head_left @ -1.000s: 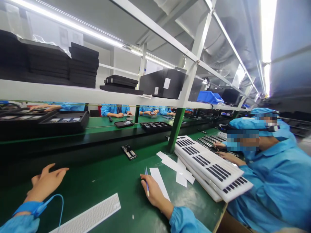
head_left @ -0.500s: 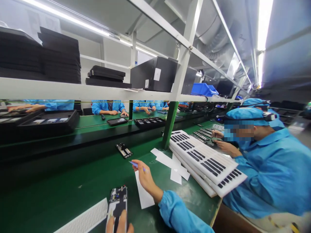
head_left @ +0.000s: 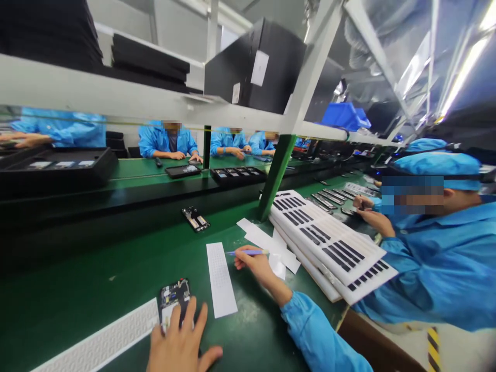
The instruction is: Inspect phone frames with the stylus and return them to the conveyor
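Observation:
My left hand [head_left: 178, 333] lies with spread fingers over the lower part of an opened phone [head_left: 175, 294], whose circuit board shows at the top. Between the fingers of my right hand [head_left: 251, 263] is a slim purple pen-like tool [head_left: 250, 252], its dark tip pointing left. Just below that tip lies a narrow white sheet [head_left: 222, 289] with rows of small marks. A long white embossed strip [head_left: 104, 333] reaches to the phone's left side. Farther back on the green bench lies a second opened phone [head_left: 196, 219].
White paper pieces [head_left: 263, 240] lie beside stacked white foam boards [head_left: 325, 232] with black strips. A co-worker in blue [head_left: 437, 258] sits at right. A green post [head_left: 277, 178] rises from the bench. Black trays [head_left: 238, 175] stand beyond the ledge, near other workers.
My right hand has moved right with the tool, now held level, uncovering the marked white sheet. My left hand has come farther over the phone with fingers spread. The view has shifted.

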The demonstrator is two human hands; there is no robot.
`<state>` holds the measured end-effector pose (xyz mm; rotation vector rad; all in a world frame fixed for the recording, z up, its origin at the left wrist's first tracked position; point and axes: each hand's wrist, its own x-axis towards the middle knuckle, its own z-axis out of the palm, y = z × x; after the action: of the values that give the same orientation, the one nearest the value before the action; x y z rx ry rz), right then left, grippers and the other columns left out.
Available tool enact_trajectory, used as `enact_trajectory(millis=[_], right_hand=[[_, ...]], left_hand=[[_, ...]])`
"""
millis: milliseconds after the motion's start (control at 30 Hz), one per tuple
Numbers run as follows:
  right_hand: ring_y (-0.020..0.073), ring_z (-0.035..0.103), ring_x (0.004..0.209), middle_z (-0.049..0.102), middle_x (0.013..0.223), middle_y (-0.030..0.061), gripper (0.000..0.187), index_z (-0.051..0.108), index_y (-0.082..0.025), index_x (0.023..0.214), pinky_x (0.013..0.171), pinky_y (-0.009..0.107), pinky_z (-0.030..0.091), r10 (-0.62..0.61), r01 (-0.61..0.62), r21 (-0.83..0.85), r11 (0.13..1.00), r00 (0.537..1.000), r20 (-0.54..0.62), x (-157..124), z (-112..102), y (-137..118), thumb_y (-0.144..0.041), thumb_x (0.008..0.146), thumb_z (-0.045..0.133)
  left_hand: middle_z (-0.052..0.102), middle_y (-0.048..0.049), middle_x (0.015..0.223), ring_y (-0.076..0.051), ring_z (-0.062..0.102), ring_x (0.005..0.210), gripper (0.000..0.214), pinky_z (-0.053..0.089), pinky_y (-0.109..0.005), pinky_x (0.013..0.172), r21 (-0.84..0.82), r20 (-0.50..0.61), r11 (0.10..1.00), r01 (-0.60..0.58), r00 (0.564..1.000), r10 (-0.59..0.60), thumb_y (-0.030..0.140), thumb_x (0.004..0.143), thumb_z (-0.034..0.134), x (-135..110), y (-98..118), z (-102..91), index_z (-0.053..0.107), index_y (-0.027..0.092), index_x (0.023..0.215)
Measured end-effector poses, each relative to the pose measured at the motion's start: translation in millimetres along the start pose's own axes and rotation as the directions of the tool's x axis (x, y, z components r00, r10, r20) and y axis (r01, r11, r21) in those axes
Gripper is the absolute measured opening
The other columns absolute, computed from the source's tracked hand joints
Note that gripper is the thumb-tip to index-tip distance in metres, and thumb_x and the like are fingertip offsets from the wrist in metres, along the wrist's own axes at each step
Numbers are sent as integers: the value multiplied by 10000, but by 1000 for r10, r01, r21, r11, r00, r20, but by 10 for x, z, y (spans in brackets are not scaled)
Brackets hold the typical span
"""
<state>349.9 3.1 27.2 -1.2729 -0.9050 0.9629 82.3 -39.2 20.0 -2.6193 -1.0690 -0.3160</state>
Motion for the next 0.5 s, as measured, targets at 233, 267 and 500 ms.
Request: enact_trajectory(millis=[233, 267, 500], right_hand=[[170, 676, 596, 707, 692, 56, 369, 689, -122, 823, 559, 264, 551, 90, -90, 6, 996, 995, 37, -66, -2, -63, -404, 626, 825], [184, 691, 628, 717, 723, 72, 391, 692, -116, 835, 576, 275, 562, 110, -110, 6, 994, 993, 47, -84, -1, -42, -415, 623, 828], [141, 656, 512, 698, 636, 47, 379, 654, -121, 771, 502, 234, 528, 240, -228, -100, 969, 962, 134, -296, 5, 199, -472, 681, 766]], left_hand=[[573, -69, 1339, -302, 498, 1233, 401, 360, -495, 1022, -227, -153, 958, -173, 978, 140, 466, 911, 529, 500, -47, 40, 591, 268, 1254], [571, -64, 1343, -293, 495, 1243, 409, 346, -486, 1041, -250, -167, 949, -191, 974, 152, 471, 913, 525, 523, -45, 88, 583, 265, 1261], [590, -56, 1335, -254, 503, 1267, 421, 299, -454, 1120, -354, -197, 894, -275, 956, 216, 446, 929, 499, 450, -42, 333, 570, 222, 1279]])
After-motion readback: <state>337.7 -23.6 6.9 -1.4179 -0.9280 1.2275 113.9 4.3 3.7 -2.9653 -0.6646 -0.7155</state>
